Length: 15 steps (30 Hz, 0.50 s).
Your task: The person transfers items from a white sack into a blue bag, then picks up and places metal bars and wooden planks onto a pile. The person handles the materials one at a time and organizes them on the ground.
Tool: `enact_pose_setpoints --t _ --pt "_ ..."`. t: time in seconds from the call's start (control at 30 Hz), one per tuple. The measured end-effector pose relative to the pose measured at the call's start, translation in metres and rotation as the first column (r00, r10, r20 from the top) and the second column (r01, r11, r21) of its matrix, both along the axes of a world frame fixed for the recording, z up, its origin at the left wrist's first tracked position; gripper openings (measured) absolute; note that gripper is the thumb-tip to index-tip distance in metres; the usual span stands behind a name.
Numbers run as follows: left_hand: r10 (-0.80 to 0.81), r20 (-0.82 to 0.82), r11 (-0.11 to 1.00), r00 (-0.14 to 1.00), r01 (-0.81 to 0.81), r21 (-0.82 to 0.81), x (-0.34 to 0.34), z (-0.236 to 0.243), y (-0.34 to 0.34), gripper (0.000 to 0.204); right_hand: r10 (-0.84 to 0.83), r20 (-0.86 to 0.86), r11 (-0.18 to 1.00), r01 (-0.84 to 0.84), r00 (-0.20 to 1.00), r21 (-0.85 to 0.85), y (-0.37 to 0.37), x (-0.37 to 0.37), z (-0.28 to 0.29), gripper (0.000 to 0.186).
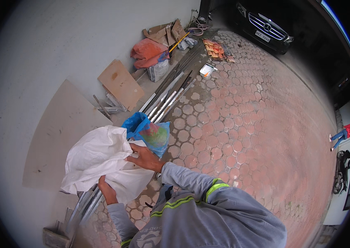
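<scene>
I hold a large white fabric sack [94, 153] at the lower left, its folds bunched up. My left hand [106, 188] grips its lower part from below, fingertips partly hidden by the cloth. My right hand [145, 159] grasps the upper right side, thumb and fingers on the fabric. Just behind the sack stands a blue plastic bag [152, 136] with a red and green print, beside a bundle of long metal bars [168, 105]. More metal pieces [86, 206] lie below the sack.
Boards [119, 84] lean on the white wall. An orange sack [150, 53], cardboard [162, 35] and a tray [206, 70] lie further back on the paving [245, 124]. A dark car [261, 27] is at top right; a person in red [348, 130] and a motorcycle [341, 171] are far right.
</scene>
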<state>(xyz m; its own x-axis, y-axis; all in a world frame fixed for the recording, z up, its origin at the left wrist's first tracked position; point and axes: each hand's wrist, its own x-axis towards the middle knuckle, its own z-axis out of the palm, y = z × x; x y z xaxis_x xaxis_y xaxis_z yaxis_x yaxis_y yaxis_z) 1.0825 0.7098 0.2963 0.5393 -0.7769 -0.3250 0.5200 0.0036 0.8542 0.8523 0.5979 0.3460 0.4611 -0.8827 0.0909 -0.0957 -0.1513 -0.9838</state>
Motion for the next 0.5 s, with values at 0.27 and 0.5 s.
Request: enact_pose_setpoints --t 0.27,0.5 --pt "-0.052 0.082 0.999 0.995 0.051 0.017 -0.001 0.0 -0.006 0.049 0.095 -0.072 0.898 -0.117 0.993 -0.424 0.022 0.043 0.015 0.026" --pt "-0.109 -0.241 0.971 0.965 0.051 -0.232 -0.003 -0.01 -0.028 0.051 0.131 -0.2 0.801 -0.223 0.971 -0.556 0.005 0.089 0.028 0.024"
